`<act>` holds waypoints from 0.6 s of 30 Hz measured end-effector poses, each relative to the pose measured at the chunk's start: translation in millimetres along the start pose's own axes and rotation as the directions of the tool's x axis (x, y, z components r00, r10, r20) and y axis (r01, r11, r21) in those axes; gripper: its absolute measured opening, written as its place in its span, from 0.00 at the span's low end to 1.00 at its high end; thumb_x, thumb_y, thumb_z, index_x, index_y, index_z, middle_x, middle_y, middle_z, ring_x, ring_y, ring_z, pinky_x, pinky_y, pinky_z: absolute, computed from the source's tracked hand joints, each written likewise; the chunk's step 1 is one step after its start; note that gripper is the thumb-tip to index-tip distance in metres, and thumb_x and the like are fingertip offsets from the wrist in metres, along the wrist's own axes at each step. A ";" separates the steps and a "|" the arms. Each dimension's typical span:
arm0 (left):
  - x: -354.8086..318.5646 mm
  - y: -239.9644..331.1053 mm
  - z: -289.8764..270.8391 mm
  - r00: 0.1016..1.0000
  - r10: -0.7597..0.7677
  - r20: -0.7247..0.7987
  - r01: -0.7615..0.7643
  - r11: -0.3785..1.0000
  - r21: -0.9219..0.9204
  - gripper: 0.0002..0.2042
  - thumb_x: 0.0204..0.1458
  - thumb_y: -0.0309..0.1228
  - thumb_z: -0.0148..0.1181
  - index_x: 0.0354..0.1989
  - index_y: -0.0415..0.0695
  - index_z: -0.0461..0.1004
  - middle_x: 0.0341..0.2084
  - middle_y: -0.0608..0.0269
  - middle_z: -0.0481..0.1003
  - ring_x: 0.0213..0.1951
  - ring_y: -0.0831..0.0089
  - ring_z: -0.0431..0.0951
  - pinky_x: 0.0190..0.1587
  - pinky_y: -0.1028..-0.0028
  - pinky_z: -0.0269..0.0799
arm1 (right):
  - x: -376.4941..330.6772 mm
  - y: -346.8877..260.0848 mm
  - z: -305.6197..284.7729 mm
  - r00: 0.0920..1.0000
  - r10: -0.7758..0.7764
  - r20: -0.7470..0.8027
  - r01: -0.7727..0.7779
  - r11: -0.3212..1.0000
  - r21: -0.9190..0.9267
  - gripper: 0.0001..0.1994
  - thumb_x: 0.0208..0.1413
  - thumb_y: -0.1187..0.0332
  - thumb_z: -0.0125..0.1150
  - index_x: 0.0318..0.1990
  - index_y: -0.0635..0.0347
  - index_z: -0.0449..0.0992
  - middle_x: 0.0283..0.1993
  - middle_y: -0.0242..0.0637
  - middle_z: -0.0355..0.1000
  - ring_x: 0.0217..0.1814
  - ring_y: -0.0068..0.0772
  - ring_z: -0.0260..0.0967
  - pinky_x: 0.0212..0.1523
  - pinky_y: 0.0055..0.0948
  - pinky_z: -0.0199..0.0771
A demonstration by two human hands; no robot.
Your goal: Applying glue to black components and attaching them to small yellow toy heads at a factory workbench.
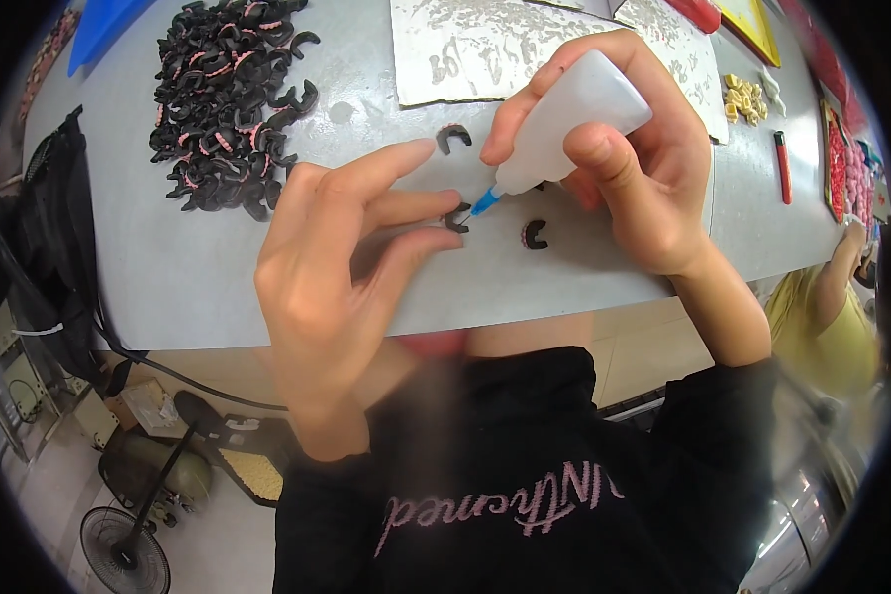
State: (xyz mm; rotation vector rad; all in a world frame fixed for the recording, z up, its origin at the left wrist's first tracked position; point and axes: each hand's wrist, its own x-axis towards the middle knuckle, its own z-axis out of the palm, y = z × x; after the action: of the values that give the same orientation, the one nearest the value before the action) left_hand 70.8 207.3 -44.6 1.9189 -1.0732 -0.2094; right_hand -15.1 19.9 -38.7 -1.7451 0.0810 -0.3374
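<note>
My left hand [322, 243] pinches a small black C-shaped piece [456, 219] between thumb and fingertips, just over the grey table. In my right hand [668, 183] is a white squeeze bottle [589, 114], tilted downward. Its blue needle tip [484, 202] points at the pinched piece and reaches it or nearly so; whether they touch, I cannot tell. Two similar black pieces lie close by: a curved one [453, 137] beyond my left fingertips, and another with a pink ridged edge [535, 236] under the bottle. Something dark is partly hidden behind the bottle.
A large heap of black and pink curved pieces [228, 109] covers the table's far left. White sheets with grey smears [485, 49] lie at the back. Yellowish small pieces [744, 99] and a red stick-like tool [783, 168] are at right. A fan [124, 549] stands on the floor; another person [827, 322] sits right.
</note>
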 end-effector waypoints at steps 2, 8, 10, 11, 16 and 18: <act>-1.1 -0.5 1.0 1.000 -0.029 -0.007 0.029 0.999 -0.042 0.22 0.38 0.15 0.64 0.46 0.35 0.69 0.27 0.57 0.80 0.30 0.77 0.77 0.40 0.83 0.68 | 0.0 0.2 0.2 1.000 -0.002 0.003 0.002 1.000 -0.001 0.17 0.59 0.55 0.50 0.44 0.61 0.61 0.30 0.42 0.75 0.17 0.09 0.55 0.16 0.09 0.52; 1.2 1.6 1.1 1.000 -0.018 -0.002 0.018 1.000 -0.016 0.22 0.39 0.15 0.64 0.46 0.35 0.69 0.27 0.56 0.79 0.31 0.77 0.77 0.40 0.83 0.68 | 0.7 -0.1 -0.7 1.000 -0.010 0.011 0.010 1.000 0.003 0.17 0.59 0.57 0.50 0.43 0.62 0.62 0.30 0.43 0.75 0.17 0.09 0.55 0.17 0.09 0.53; 2.5 2.7 4.1 0.996 -0.026 -0.085 0.020 0.998 -0.066 0.21 0.33 0.16 0.65 0.41 0.36 0.73 0.26 0.62 0.79 0.30 0.74 0.68 0.29 0.77 0.67 | 0.6 0.5 -0.2 1.000 -0.003 0.011 0.003 1.000 0.015 0.16 0.59 0.57 0.51 0.43 0.62 0.62 0.30 0.43 0.75 0.17 0.09 0.56 0.17 0.09 0.54; 2.4 2.8 4.2 0.996 -0.025 -0.084 0.019 0.998 -0.066 0.21 0.33 0.16 0.65 0.41 0.36 0.73 0.26 0.62 0.79 0.30 0.74 0.68 0.29 0.77 0.67 | 0.8 1.8 0.2 1.000 -0.015 0.008 0.015 1.000 0.024 0.16 0.58 0.58 0.51 0.43 0.62 0.62 0.30 0.43 0.75 0.17 0.09 0.55 0.17 0.09 0.54; 0.5 4.3 6.2 0.992 -0.094 -0.088 0.081 0.986 -0.145 0.21 0.33 0.14 0.64 0.42 0.35 0.73 0.26 0.60 0.79 0.31 0.75 0.69 0.29 0.77 0.69 | -0.2 2.2 1.4 1.000 -0.015 -0.008 0.015 0.999 0.053 0.16 0.58 0.60 0.52 0.43 0.63 0.62 0.31 0.44 0.75 0.17 0.10 0.55 0.17 0.09 0.54; 0.7 5.2 6.1 0.991 -0.099 -0.086 0.086 0.986 -0.144 0.21 0.33 0.14 0.64 0.42 0.35 0.73 0.26 0.60 0.79 0.31 0.75 0.69 0.29 0.77 0.70 | -0.6 2.0 1.8 1.000 -0.010 -0.020 0.011 0.999 0.049 0.16 0.58 0.59 0.52 0.43 0.63 0.62 0.30 0.44 0.75 0.16 0.09 0.53 0.16 0.09 0.52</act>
State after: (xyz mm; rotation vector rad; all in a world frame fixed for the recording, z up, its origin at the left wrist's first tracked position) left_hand 65.0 201.8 -44.0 1.8351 -0.8856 -0.2395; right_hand -15.0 21.3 -41.0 -1.6938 0.0773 -0.3611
